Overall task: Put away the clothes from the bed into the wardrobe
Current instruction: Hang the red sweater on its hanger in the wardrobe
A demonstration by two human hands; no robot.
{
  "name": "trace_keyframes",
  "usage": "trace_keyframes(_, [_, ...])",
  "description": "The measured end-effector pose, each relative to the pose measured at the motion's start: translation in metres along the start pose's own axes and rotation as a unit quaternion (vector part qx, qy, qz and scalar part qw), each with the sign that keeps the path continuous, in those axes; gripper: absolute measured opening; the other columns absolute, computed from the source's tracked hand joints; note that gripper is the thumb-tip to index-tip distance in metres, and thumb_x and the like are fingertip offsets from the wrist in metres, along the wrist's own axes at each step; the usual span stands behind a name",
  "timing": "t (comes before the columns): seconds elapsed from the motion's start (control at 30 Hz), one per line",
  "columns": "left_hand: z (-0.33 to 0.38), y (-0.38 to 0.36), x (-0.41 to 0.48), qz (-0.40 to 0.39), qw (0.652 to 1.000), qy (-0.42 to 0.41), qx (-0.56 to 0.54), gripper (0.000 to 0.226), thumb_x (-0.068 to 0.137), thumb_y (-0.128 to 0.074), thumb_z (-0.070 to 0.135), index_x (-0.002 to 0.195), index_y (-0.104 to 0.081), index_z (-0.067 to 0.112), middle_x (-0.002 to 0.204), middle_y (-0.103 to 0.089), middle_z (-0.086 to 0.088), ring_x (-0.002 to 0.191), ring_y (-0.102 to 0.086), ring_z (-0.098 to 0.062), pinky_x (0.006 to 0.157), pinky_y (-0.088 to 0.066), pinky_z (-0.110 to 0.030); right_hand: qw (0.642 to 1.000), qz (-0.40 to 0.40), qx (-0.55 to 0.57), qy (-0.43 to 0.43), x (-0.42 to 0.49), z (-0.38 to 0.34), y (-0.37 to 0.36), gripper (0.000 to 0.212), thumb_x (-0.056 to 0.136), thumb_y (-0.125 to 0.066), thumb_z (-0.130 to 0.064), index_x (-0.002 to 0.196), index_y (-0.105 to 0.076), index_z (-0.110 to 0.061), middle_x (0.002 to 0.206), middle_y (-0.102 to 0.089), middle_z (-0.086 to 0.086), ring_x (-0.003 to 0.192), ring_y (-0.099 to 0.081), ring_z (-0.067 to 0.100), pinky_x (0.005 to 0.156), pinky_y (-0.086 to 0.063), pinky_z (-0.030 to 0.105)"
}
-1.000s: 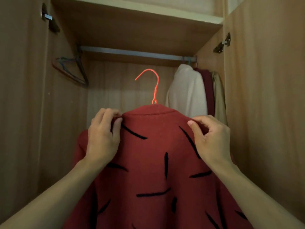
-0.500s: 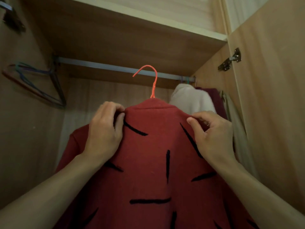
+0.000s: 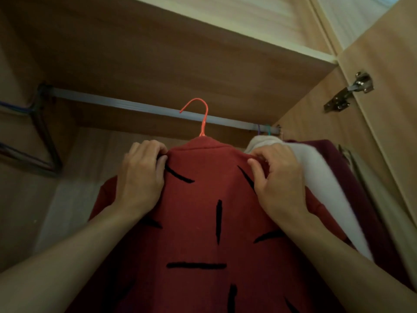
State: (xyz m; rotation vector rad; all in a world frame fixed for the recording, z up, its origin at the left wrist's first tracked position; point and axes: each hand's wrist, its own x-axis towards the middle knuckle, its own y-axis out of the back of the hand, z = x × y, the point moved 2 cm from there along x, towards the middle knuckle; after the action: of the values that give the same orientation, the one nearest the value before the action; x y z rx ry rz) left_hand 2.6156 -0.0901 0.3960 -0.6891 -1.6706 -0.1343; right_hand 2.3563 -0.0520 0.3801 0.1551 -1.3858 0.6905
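Observation:
A red garment with black dashes [image 3: 198, 222] hangs on an orange hanger [image 3: 203, 118] inside the open wardrobe. My left hand [image 3: 142, 177] grips its left shoulder and my right hand [image 3: 277, 179] pinches its right shoulder. The hanger's hook sits level with the grey metal rail [image 3: 126, 103], in front of it; whether it rests on the rail I cannot tell. The hanger's body is hidden under the cloth.
A white garment [image 3: 316, 177], a dark maroon one [image 3: 352, 177] and a beige one hang at the rail's right end. Dark empty hangers [image 3: 42, 136] hang at the far left. A shelf [image 3: 180, 53] lies just above the rail. The right door with its hinge [image 3: 347, 93] stands open.
Both hands have lifted the red garment upward, bringing the orange hook from below the rail to the rail's height. The view has tilted up.

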Motion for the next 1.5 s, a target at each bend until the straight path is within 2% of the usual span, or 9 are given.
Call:
trace_keyframes(0.33, [-0.047,-0.133,0.043,0.01,0.998,-0.036,-0.054,0.013,0.094,-0.047,0.016,0.095,-0.058,0.011,0.093,-0.054,-0.005,0.083,-0.051,-0.024,0.069,-0.047,-0.045,0.992,0.0,-0.094,0.088,0.044,0.069,-0.073,0.009,0.086,-0.065,-0.001,0.091,-0.068,-0.008,0.087,-0.06,0.006,0.081,-0.054,0.023,0.07,-0.046,0.039])
trace_keyframes(0.73, [-0.027,-0.273,0.101,-0.02,0.999,-0.001,-0.039,0.009,0.092,-0.057,0.006,0.1,-0.056,0.01,0.095,-0.058,-0.009,0.084,-0.055,-0.028,0.064,-0.047,-0.042,0.979,-0.013,-0.201,0.041,0.093,0.147,-0.106,0.013,0.073,-0.066,0.005,0.076,-0.061,-0.007,0.077,-0.049,0.007,0.072,-0.048,0.024,0.053,-0.039,0.033])
trace_keyframes(1.0, [-0.003,-0.341,0.055,-0.091,0.984,0.099,-0.119,0.009,0.093,-0.049,0.005,0.095,-0.052,0.014,0.094,-0.057,-0.007,0.082,-0.056,-0.027,0.063,-0.038,-0.036,0.952,-0.123,-0.279,0.004,0.085,0.165,-0.111,0.015,0.089,-0.052,-0.002,0.091,-0.066,-0.006,0.098,-0.058,0.012,0.096,-0.054,0.03,0.07,-0.047,0.04])
trace_keyframes(1.1, [0.011,-0.354,0.03,-0.094,0.968,0.134,-0.192,0.009,0.093,-0.052,0.011,0.098,-0.059,0.012,0.099,-0.062,-0.01,0.088,-0.059,-0.029,0.071,-0.045,-0.038,0.936,-0.109,-0.334,0.031,0.071,0.171,-0.103,0.008,0.078,-0.062,0.002,0.08,-0.066,-0.005,0.086,-0.059,0.012,0.084,-0.056,0.031,0.06,-0.035,0.032])
trace_keyframes(1.17, [0.02,-0.36,0.012,-0.116,0.953,0.156,-0.231,0.031,0.097,-0.046,0.032,0.117,-0.059,0.012,0.115,-0.063,-0.009,0.105,-0.06,-0.028,0.088,-0.047,-0.039,0.918,-0.1,-0.377,0.071,0.064,0.171,-0.097,0.007,0.074,-0.068,0.001,0.079,-0.068,-0.005,0.08,-0.06,0.012,0.076,-0.055,0.031,0.061,-0.032,0.032])
trace_keyframes(1.23, [0.034,-0.364,-0.009,-0.162,0.933,0.179,-0.267,0.06,0.097,-0.031,0.054,0.144,-0.042,0.019,0.147,-0.047,-0.006,0.135,-0.044,-0.025,0.111,-0.036,-0.042,0.891,-0.142,-0.417,0.107,0.051,0.172,-0.093,0.021,0.083,-0.065,-0.012,0.102,-0.07,-0.006,0.096,-0.062,0.013,0.089,-0.056,0.031,0.071,-0.041,0.038])
trace_keyframes(1.3, [0.045,-0.366,-0.03,-0.225,0.915,0.21,-0.261,0.07,0.097,-0.022,0.064,0.157,-0.011,0.03,0.166,-0.008,0.002,0.152,-0.007,-0.02,0.122,-0.008,-0.052,0.855,-0.22,-0.454,0.122,0.028,0.168,-0.087,0.053,0.089,-0.058,-0.037,0.133,-0.055,-0.008,0.132,-0.054,0.018,0.123,-0.048,0.035,0.099,-0.041,0.044])
trace_keyframes(1.4, [0.054,-0.367,-0.055,-0.294,0.875,0.271,-0.272,0.074,0.091,-0.018,0.074,0.153,0.01,0.046,0.164,0.017,0.006,0.15,0.018,-0.025,0.113,0.008,-0.067,0.797,-0.318,-0.49,0.153,-0.01,0.162,-0.077,0.084,0.083,-0.039,-0.069,0.15,-0.036,-0.017,0.158,-0.025,0.02,0.148,-0.015,0.04,0.117,-0.018,0.058])
trace_keyframes(1.5, [0.065,-0.377,-0.075,-0.318,0.848,0.288,-0.31,0.08,0.084,-0.022,0.082,0.147,0.018,0.054,0.162,0.025,0.006,0.149,0.022,-0.028,0.111,0.006,-0.072,0.757,-0.365,-0.513,0.174,-0.033,0.172,-0.058,0.097,0.071,-0.039,-0.082,0.148,-0.041,-0.024,0.157,-0.027,0.02,0.148,-0.016,0.041,0.115,-0.018,0.063])
